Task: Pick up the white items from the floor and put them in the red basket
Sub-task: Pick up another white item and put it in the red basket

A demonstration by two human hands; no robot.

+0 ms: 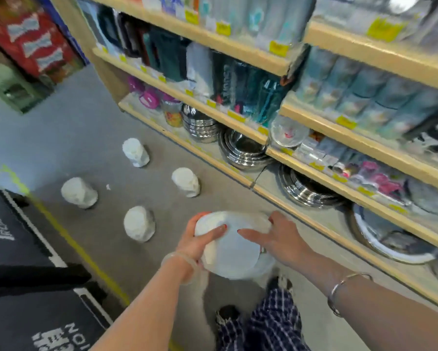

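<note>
Both hands hold one large white wrapped stack (232, 245) above the grey floor, near the shelf's foot. My left hand (200, 240) grips its left side with fingers curled over the top. My right hand (276, 236) grips its right side, fingers spread across the white surface. Several smaller white wrapped stacks stand on the floor: one far off (135, 152), one near the shelf (186, 181), one to the left (78, 192), one closest (139, 223). No red basket shows in this view.
A wooden shelf unit (238, 173) runs along the right, with steel bowls (243, 150) and bottles on it. A black bag with white print (23, 287) lies at the lower left beside a yellow floor line (86, 254). My feet (228, 315) stand below the hands.
</note>
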